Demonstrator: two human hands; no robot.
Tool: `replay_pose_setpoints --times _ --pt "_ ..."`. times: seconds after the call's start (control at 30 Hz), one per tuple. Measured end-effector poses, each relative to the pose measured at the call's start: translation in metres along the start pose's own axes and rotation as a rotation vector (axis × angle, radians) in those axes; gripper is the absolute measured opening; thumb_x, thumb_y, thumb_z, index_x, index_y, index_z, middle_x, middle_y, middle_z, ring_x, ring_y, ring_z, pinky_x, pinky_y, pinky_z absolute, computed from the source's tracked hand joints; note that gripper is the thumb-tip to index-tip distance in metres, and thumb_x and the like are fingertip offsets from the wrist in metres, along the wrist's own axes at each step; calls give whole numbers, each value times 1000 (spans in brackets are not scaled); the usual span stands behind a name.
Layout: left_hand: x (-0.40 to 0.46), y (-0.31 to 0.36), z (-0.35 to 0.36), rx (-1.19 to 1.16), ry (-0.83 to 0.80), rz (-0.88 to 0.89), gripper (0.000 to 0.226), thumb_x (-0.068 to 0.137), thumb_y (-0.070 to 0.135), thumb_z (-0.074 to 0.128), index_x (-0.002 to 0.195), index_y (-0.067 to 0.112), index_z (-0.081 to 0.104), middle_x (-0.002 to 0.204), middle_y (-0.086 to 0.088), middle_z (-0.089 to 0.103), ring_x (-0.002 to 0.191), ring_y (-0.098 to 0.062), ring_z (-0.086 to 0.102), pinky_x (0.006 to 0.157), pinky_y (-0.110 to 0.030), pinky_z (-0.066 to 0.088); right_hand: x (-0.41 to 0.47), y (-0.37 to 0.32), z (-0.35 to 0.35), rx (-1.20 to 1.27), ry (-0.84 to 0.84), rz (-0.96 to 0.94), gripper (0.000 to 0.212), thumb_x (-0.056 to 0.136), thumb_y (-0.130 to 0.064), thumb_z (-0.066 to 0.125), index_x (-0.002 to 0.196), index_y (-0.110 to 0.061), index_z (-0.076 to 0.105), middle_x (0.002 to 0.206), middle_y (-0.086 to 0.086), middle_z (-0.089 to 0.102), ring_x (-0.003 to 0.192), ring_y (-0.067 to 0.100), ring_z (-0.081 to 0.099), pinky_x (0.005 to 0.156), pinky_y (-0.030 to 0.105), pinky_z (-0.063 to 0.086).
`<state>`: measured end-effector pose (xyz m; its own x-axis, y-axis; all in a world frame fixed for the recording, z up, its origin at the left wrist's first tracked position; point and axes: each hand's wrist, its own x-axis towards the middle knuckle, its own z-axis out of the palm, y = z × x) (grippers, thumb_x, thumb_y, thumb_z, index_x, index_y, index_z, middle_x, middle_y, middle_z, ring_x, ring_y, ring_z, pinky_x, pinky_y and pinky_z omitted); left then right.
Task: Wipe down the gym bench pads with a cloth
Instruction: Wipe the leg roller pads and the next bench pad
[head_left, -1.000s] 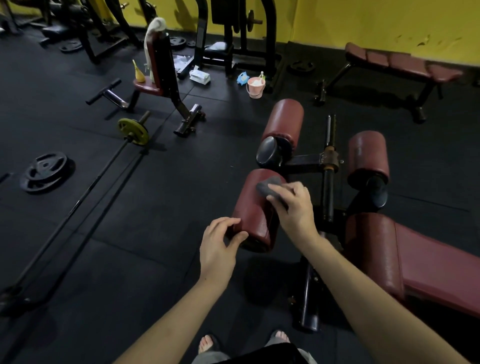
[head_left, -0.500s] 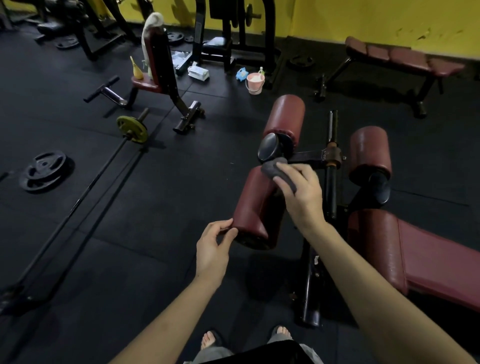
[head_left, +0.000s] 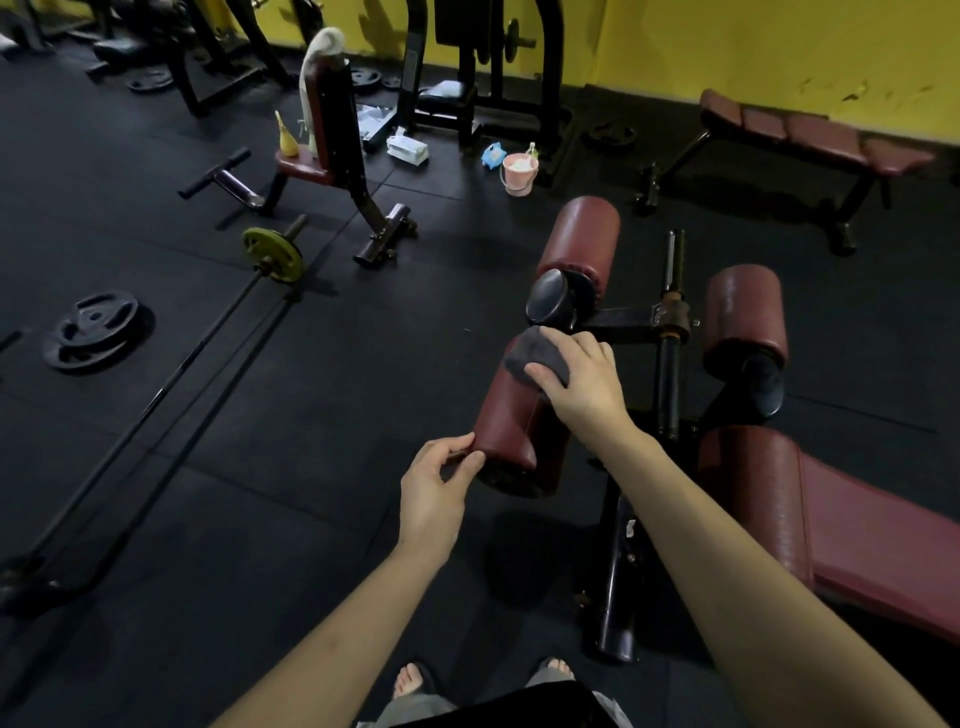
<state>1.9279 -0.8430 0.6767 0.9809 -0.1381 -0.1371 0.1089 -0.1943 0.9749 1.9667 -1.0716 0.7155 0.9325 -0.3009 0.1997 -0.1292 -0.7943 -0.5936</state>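
A dark red roller pad (head_left: 511, 426) lies at the centre, the near left roller of a bench. My right hand (head_left: 582, 379) holds a dark grey cloth (head_left: 535, 353) and presses it on the far end of this roller. My left hand (head_left: 436, 488) touches the roller's near end, thumb and fingers at its rim. Two more red rollers (head_left: 582, 239) (head_left: 745, 312) sit beyond on the black frame. The bench's red main pad (head_left: 857, 525) stretches off to the right.
A barbell (head_left: 171, 374) with a yellow plate (head_left: 272, 254) lies on the black floor to the left, beside black weight plates (head_left: 93, 327). A pink bucket (head_left: 518, 174), another red bench (head_left: 810, 130) and an upright seat (head_left: 327, 130) stand further back by the yellow wall.
My right hand has slid the cloth along the roller away from me, towards its far end. My left hand has shifted slightly back on the roller's near end.
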Motion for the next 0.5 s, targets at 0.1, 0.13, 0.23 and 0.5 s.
replay_pose_setpoints --times 0.1,0.13,0.23,0.5 --pt "-2 3 1 6 3 -12 19 95 24 72 114 30 73 115 16 68 110 3 62 101 -24 49 -4 0 0 -92 6 -59 54 97 -51 60 145 -27 55 124 1 56 113 26 49 100 35 37" --pt "-2 3 1 2 5 -15 19 95 24 72 114 30 73 114 16 68 110 3 62 101 -25 49 -12 -1 1 -110 10 -95 54 95 -52 61 142 -26 58 120 3 58 110 28 53 99 37 39" --pt "-2 2 1 7 11 -3 17 95 25 72 112 30 74 113 16 69 110 2 64 103 -29 51 -52 -5 6 -85 62 -230 50 93 -45 70 136 -20 64 108 5 59 97 29 55 90 38 45" --pt "-2 3 2 -12 16 -24 18 95 23 72 112 29 75 110 15 69 109 0 65 102 -28 50 -20 4 6 -162 97 -330 44 97 -40 67 134 -16 64 106 9 59 97 34 55 89 42 45"
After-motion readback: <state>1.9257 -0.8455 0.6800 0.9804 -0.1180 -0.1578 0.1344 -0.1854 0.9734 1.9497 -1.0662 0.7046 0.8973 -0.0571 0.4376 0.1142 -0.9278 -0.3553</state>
